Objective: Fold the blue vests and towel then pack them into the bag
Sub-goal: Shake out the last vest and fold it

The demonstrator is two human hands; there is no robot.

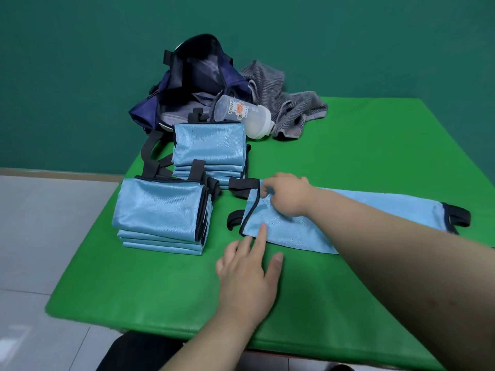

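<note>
While we leaned over the green worktop (375,145), one blue vest (300,234) lay stretched long across it, running from the middle out to the right, with black straps showing at both ends. Our right hand (286,195) sat on the vest's left end, its fingers (265,190) curled and pinching the fabric just beside the dark trim. Our left hand (249,277) lay lower on the worktop, spread and holding nothing, with only the tip of its forefinger touching the vest's near left corner.

To the left of that vest stood two piles of folded blue vests: the near stack (160,210) close to the worktop's left edge, and the far stack (209,143) just behind it. Behind the far stack the dark blue bag (187,84) gaped open at the back edge. A clear plastic bottle (241,116) lay on its side against the bag's mouth. The grey striped towel (281,97) was crumpled just right of the bag, touching the bottle's cap end
</note>
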